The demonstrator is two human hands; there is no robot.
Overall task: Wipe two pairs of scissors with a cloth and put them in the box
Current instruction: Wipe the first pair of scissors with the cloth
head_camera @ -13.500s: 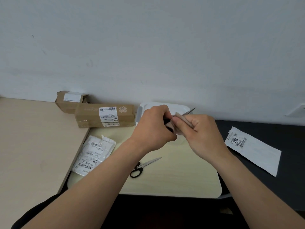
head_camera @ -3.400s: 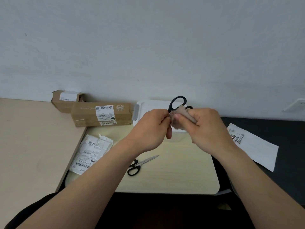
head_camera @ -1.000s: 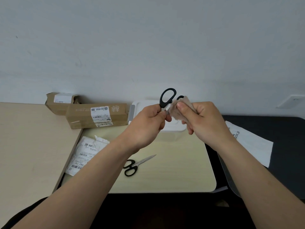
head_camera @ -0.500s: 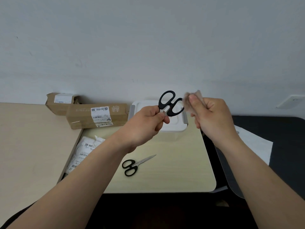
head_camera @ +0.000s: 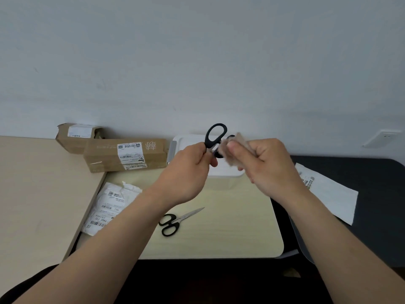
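On the board (head_camera: 230, 235), low and left of centre, the spare pair (head_camera: 178, 220) lies flat, loops toward the person, blades running up and to the right. It lies nearer the left forearm than the right and no hand touches it.

Above it the left hand (head_camera: 186, 172) is curled, thumb and fingers pinching the held pair (head_camera: 207, 143) at the blade end. That pair's long axis stands nearly upright, blades hidden in the fist, black loops at the top. The cloth (head_camera: 230, 157) sits just right of the loops and covers the smaller one. The right hand (head_camera: 271, 170) is bunched around the cloth, thumb pressing it onto that loop.

The box (head_camera: 221, 179) stands directly behind both hands, against the wall. Whether its top is open I cannot tell. I judge the handle wipe is nearly the last of this pair's cleaning, and the left hand then needs only a short carry forward and down to the box.
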